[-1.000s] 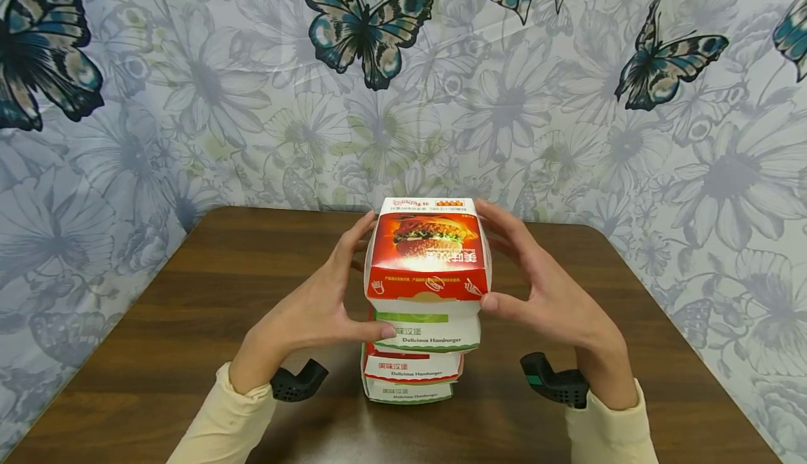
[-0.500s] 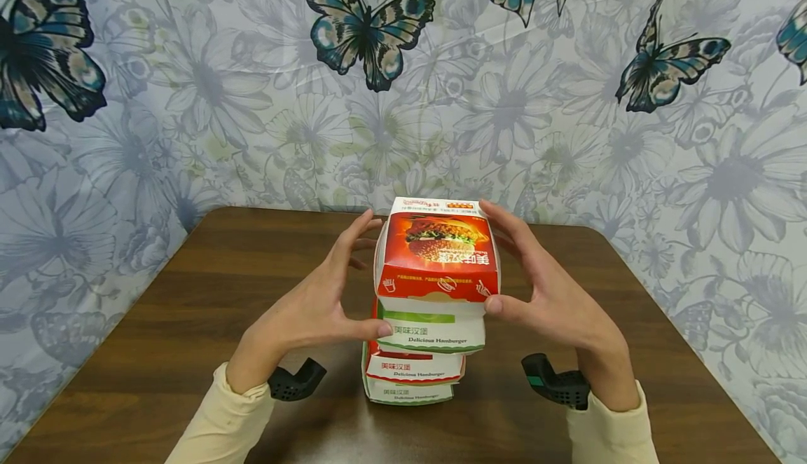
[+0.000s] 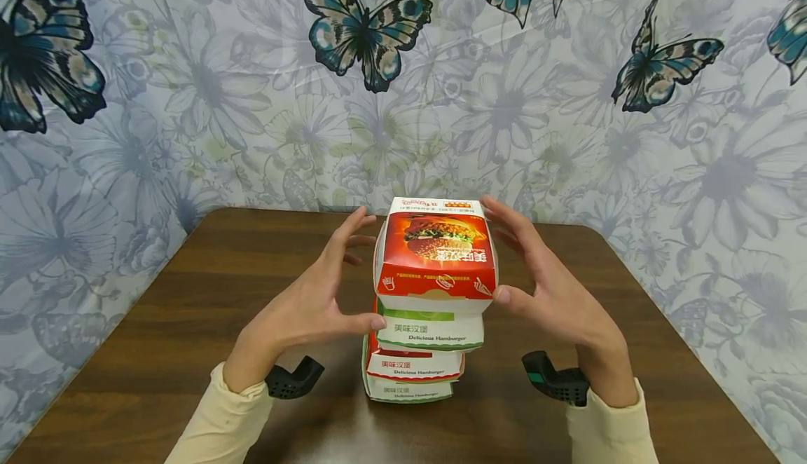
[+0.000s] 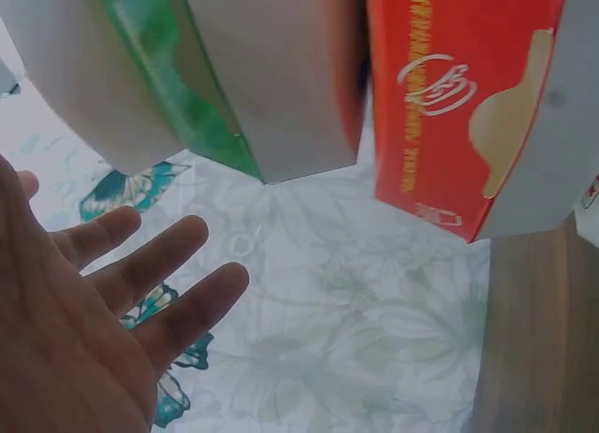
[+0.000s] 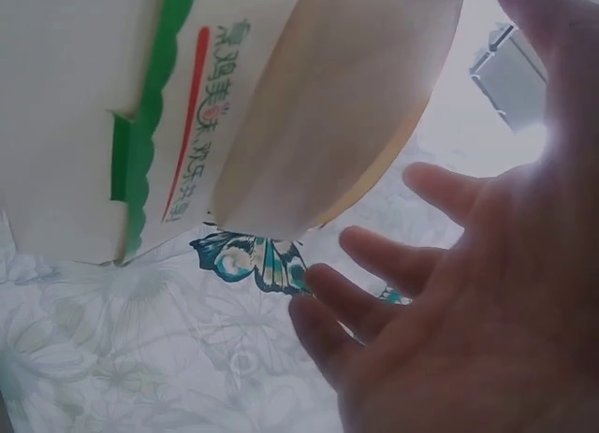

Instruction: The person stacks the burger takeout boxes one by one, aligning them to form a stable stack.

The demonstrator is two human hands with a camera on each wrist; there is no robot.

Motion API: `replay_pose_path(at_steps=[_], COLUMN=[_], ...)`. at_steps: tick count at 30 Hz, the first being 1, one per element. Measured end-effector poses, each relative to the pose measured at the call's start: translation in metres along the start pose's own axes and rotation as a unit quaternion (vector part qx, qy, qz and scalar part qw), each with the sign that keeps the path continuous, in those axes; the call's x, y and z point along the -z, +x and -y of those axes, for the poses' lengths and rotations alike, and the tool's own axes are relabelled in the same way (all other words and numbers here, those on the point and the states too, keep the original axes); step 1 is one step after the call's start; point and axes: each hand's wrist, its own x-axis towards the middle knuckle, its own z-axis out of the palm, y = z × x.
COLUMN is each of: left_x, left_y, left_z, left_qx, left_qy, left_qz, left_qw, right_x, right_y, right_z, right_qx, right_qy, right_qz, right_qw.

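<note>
A stack of cardboard hamburger boxes stands upright in the head view. Its top box (image 3: 438, 247) has a red lid with a burger picture, above a white front with a green stripe (image 3: 431, 329). The lower boxes (image 3: 415, 366) have red and green trim and stick out a little to the left. My left hand (image 3: 302, 310) is beside the stack, its fingers extended and its thumb tip at the white front. On the other side is my right hand (image 3: 555, 296), thumb tip by the lid's corner. Both wrist views show spread fingers (image 4: 178, 325) with a gap to the boxes.
The stack stands on a dark brown wooden table (image 3: 265, 261). Behind it hangs a pale cloth (image 3: 239, 120) printed with flowers and butterflies. A black wrist device (image 3: 295, 378) is worn at each wrist.
The upper boxes have shifted slightly to the right on the stack. Since then both hands have drawn a little outward, away from the sides.
</note>
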Motion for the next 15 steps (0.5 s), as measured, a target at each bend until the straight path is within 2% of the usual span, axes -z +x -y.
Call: replay_pose_path(at_steps=[4, 7, 11, 15], left_x=[0.001, 0.004, 0.008, 0.013], left_y=[0.0, -0.003, -0.013, -0.027], left_z=[0.003, 0.005, 0.01, 0.019], left_qx=[-0.012, -0.008, 0.012, 0.042], left_qy=[0.0, 0.011, 0.025, 0.066], left_qz=[-0.015, -0.027, -0.043, -0.061], left_qw=[0.9998, 0.9995, 0.9987, 0.9951], right_x=[-0.001, -0.004, -0.005, -0.002], right_y=[-0.002, -0.004, -0.007, -0.012], right_z=[-0.005, -0.009, -0.015, -0.021], right_qx=[-0.009, -0.021, -0.028, -0.045], right_qy=[0.01, 0.022, 0.016, -0.024], right_qz=[-0.02, -0.043, -0.069, -0.08], right_qw=[1.0, 0.999, 0.997, 0.996])
